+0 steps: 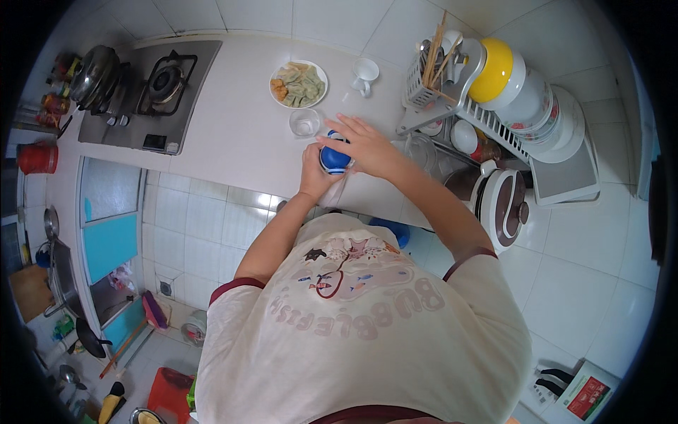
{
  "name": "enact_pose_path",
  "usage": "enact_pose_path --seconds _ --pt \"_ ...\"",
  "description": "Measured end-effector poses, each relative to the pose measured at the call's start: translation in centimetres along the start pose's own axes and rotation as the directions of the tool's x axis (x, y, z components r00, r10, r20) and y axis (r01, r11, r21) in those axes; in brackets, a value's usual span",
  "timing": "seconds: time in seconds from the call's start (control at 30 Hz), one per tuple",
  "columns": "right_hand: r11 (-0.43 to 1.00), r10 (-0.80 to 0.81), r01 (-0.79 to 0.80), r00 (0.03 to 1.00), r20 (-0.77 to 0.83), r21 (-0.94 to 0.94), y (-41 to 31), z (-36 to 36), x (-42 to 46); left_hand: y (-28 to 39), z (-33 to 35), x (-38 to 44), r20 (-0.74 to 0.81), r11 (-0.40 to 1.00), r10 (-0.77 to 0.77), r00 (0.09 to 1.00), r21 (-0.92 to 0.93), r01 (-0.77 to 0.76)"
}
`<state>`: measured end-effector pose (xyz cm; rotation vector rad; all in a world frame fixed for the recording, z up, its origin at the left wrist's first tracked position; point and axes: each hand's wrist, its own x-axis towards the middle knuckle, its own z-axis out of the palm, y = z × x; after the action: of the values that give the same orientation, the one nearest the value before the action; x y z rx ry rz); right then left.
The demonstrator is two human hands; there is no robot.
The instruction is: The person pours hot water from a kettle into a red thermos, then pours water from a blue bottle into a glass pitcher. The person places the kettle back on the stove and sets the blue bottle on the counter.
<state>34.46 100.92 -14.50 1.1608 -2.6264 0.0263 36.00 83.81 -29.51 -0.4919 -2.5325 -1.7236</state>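
Observation:
Near the counter's front edge, my left hand (317, 177) is wrapped around the side of a small container with a blue top (335, 159). My right hand (368, 147) lies over the container's right side and upper rim, its fingers spread out to the left; whether it grips the top cannot be told. The container's body is mostly hidden by my hands. Just beyond it stands a clear glass cup (304, 123). Behind that cup is a white plate (324, 95) of dumplings (303, 85) with an orange food at its left. A white mug (365, 70) stands to the plate's right.
A gas stove (196, 79) with a lidded pan (95, 77) is at the left. On the right are a dish rack (492, 127) with bowls and plates, a utensil holder (421, 79) with chopsticks, glass vessels (422, 151) and a lidded white-and-brown pot (500, 206).

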Motion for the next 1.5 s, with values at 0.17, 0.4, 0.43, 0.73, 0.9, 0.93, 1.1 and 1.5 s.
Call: enact_pose_path --seconds 0.17,0.4,0.43,0.73,0.9,0.93,1.1,1.5 --pt "0.908 0.312 -0.405 0.82 0.48 0.103 -0.9 0.9 0.6 -0.8 0.5 -0.2 0.0 0.998 -0.008 1.0 -0.064 0.008" --pt "0.778 0.461 -0.628 0.583 0.669 0.01 -2.4 0.6 0.7 0.0 0.1 -0.3 -0.035 0.998 -0.042 0.998 -0.043 0.041" --pt "0.804 0.477 -0.592 0.694 0.539 0.05 -3.0 0.1 0.2 -0.1 0.1 -0.2 -0.025 0.998 -0.046 0.999 -0.047 0.045" --pt "0.789 0.426 -0.595 0.708 0.563 0.151 -3.2 3.4 0.7 -0.7 0.2 0.0 -0.007 0.998 0.07 0.998 -0.008 -0.07" --pt "0.631 0.581 -0.763 0.585 0.566 0.14 -4.9 3.9 1.2 -1.6 1.3 -0.5 -0.088 0.998 0.064 0.994 0.008 -0.063" --pt "0.578 0.607 -0.801 0.549 0.575 0.154 -5.3 3.9 1.4 -1.7 1.3 -0.5 -0.09 0.998 0.062 0.994 0.008 -0.061" --pt "0.334 0.734 -0.938 0.324 0.597 0.099 -6.8 3.8 2.9 -1.4 1.5 -0.3 -0.063 1.0 0.009 0.998 0.029 -0.007" --pt "0.578 0.815 -0.754 0.508 -0.279 0.313 -7.0 2.0 -9.9 -0.1 0.0 0.7 0.053 0.998 0.028 0.998 0.06 -0.031"
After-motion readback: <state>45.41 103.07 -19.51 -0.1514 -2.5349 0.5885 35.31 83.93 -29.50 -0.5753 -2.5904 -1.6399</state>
